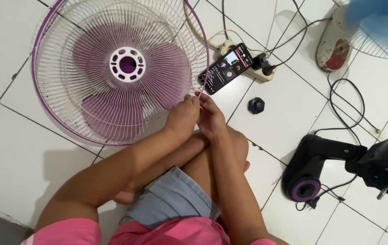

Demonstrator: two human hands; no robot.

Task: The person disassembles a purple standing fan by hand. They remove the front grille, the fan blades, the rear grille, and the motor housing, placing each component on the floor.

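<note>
Purple-rimmed and woven of white wire, the fan guard point(120, 68) lies flat on the white floor tiles point(17, 154) at the upper left of the view, its purple blades point(112, 68) showing through the mesh around a white hub point(127, 64). Lying flat, the guard presents its rim within reach of the seated person. Both hands meet at about four o'clock on that rim. The left hand point(182, 117) has its fingers curled shut on the purple edge band; the right hand point(211, 117), just beside it and touching it, pinches the same stretch of rim with bent fingers. What exactly sits between the fingertips cannot be told. The forearms pass over the person's folded knees, which appear to steady them.

Outward from the hands: at one o'clock, near the rim, a smartphone point(229, 68) with a lit screen lies tilted on the tiles, apparently placed for viewing. Beyond it a white power strip point(259, 68) carries a black plug point(261, 60), with cables point(348, 104) trailing away. At three o'clock a small black knob point(256, 105) stands alone on a tile. At four o'clock, well apart, the black fan body point(334, 168) with a purple ring lies on its side. At the upper right, a second fan point(375, 27) with blue blades stands on a white base.
</note>
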